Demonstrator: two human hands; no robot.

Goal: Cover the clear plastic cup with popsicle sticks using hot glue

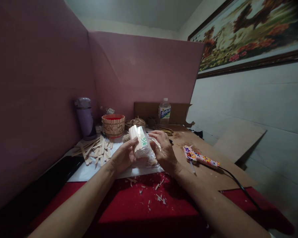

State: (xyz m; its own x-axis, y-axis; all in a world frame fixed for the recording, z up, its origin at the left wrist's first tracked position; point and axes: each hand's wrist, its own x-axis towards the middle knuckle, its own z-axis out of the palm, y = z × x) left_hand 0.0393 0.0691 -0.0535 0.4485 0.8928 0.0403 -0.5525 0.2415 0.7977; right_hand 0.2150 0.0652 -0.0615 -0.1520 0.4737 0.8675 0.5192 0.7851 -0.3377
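My left hand [123,155] and my right hand [164,149] both hold a small clear plastic cup [142,145] with a green leaf print, tilted on its side above the white paper. A few wooden ice-cream sticks [133,131] are stuck along the cup's upper side, under my left thumb. My right fingers rest on the cup's right end.
A heap of loose wooden sticks [95,151] lies at left on white paper [94,170]. Behind stand a stick-covered red pot [113,125], twine balls [137,122], a purple flask [84,117] and a water bottle [164,110]. A floral glue gun [201,158] with cord lies right on cardboard.
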